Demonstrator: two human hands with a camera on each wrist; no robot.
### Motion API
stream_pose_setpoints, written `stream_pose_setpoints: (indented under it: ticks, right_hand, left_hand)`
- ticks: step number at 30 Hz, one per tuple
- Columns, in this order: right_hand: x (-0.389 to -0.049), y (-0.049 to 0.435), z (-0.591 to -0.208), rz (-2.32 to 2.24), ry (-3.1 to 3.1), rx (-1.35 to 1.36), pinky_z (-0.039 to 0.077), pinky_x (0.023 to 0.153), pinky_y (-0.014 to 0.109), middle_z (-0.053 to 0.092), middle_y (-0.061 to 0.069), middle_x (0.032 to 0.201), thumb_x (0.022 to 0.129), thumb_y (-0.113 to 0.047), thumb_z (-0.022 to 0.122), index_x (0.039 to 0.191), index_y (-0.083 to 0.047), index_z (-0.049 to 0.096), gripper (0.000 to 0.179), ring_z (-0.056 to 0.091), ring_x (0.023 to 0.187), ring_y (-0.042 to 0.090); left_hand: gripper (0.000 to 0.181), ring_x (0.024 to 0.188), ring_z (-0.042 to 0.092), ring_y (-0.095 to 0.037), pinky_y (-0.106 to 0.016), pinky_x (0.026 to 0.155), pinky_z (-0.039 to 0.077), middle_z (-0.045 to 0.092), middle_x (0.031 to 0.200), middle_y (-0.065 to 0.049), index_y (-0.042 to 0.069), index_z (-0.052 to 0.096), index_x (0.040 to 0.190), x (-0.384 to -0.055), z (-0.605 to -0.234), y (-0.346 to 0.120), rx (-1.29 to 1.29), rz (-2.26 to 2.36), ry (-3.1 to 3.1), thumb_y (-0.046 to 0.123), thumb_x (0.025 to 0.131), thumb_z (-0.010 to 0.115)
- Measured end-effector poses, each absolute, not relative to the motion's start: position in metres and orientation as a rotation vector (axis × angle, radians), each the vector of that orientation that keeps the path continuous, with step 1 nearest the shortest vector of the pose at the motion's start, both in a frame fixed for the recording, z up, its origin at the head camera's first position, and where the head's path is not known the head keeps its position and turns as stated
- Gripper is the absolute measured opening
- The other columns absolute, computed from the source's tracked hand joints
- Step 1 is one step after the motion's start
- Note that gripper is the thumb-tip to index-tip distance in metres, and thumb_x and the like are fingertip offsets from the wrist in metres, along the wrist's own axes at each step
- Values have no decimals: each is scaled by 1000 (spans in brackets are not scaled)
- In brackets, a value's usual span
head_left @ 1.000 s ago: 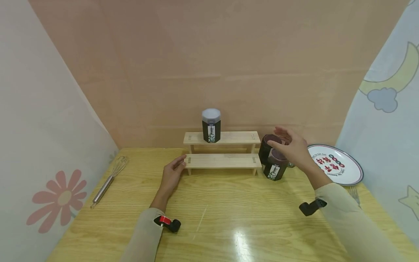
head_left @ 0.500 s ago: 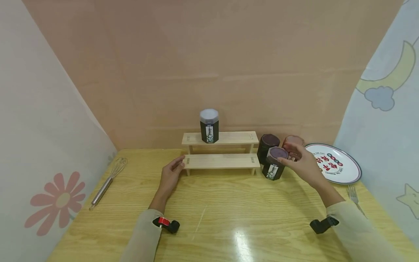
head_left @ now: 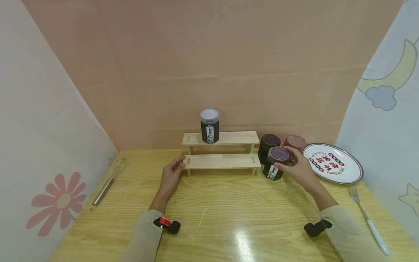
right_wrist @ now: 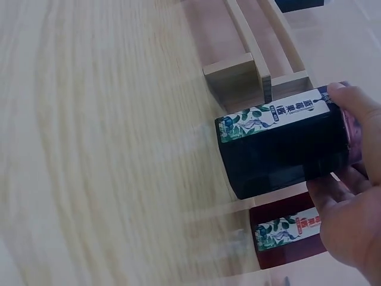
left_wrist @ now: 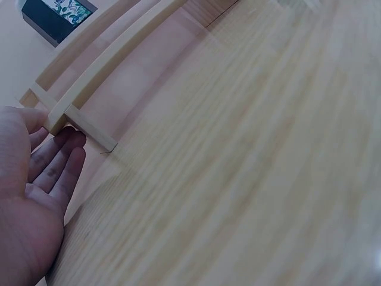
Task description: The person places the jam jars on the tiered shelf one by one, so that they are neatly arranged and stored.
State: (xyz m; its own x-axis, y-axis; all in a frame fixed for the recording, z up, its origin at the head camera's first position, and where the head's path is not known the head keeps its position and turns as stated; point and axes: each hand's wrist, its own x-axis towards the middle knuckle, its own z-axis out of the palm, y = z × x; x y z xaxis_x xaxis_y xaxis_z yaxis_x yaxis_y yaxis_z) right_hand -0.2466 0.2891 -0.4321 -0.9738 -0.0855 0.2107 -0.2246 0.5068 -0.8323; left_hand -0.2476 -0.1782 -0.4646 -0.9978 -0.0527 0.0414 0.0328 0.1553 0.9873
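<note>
Head view: front jar [head_left: 272, 171], beside rack's [head_left: 222, 161] right end, is partly hiding dark jar [head_left: 266, 146]; right hand [head_left: 302, 173] is covering part of red jar [head_left: 295, 141]. Front jar's long axis is running upright, label facing the person. Right fingers are pinching its top; left hand [head_left: 170, 177] is gripping rack's left end.

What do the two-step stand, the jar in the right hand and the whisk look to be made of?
Two-step stand: most likely wood, pale and matt; joint marks show at the step ends.
Jar in the right hand: smooth and dark, plastic or glass; the faint sheen fits either.
Whisk: probably polished metal, as its handle shines silvery.
</note>
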Motion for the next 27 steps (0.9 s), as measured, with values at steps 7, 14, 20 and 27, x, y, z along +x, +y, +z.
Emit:
stream_pose_setpoints:
  ticks: [7, 14, 20, 27]
  right_hand:
    - [-246, 288, -434, 1532, -2580, 246, 46, 93, 3, 53, 14, 145, 95, -29, 77, 159, -5, 34, 80, 48, 114, -18]
    - [-247, 288, -439, 1536, -2547, 240, 44, 95, 3, 56, 2, 140, 95, -29, 77, 157, -8, 40, 75, 48, 116, -19]
    - [-247, 287, -441, 1559, -2507, 239, 46, 96, 4, 56, -17, 129, 94, -26, 78, 154, -8, 43, 72, 51, 115, -18]
    - [-248, 287, -439, 1585, -2504, 222, 46, 96, 4, 55, -16, 130, 94, -25, 79, 154, -7, 43, 73, 51, 115, -18]
  left_hand:
    - [40, 144, 49, -26, -7, 96, 46, 56, 154, -10, 10, 60, 145, -248, -466, -178, 24, -1989, -2340, 18, 106, 59]
    - [40, 143, 50, -26, -8, 96, 47, 57, 152, -9, 11, 61, 145, -253, -475, -180, -2, -1978, -2318, 20, 106, 61]
    - [36, 137, 55, -23, -10, 95, 50, 61, 147, -7, 15, 65, 140, -263, -492, -182, -10, -1952, -2286, 21, 105, 62]
    - [36, 137, 55, -23, -10, 96, 49, 62, 147, -7, 16, 65, 140, -263, -492, -182, -6, -1938, -2296, 22, 105, 62]
